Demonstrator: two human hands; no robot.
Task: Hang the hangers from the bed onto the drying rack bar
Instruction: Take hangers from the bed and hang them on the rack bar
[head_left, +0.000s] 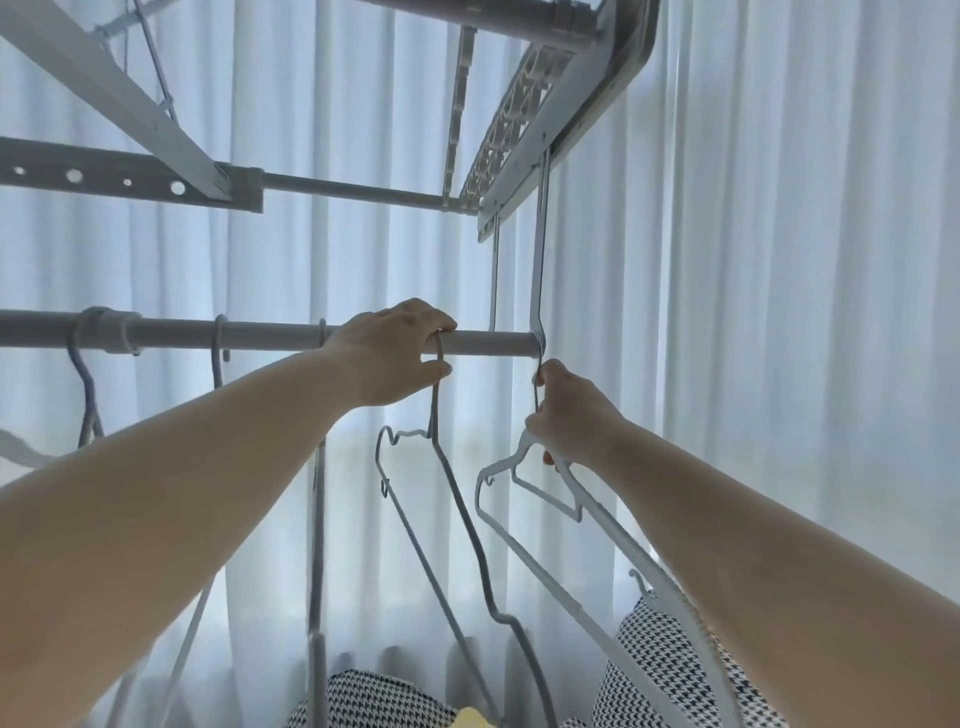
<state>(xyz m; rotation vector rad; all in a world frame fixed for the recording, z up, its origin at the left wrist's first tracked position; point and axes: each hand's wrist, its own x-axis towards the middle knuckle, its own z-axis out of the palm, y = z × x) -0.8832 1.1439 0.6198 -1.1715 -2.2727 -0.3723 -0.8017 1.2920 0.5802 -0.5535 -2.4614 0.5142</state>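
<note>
Drying rack bar (270, 336), horizontal. Left hand (395, 353): fingers curled round grey hanger (458, 499) hook, at the bar. Right hand (574, 415): gripping white hanger (519, 552) neck, hook just under bar's end.

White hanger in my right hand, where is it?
The white hanger is right of centre in the head view, gripped by the right hand, hook at the right end of the drying rack bar, beside the grey hanger the left hand holds.
</note>
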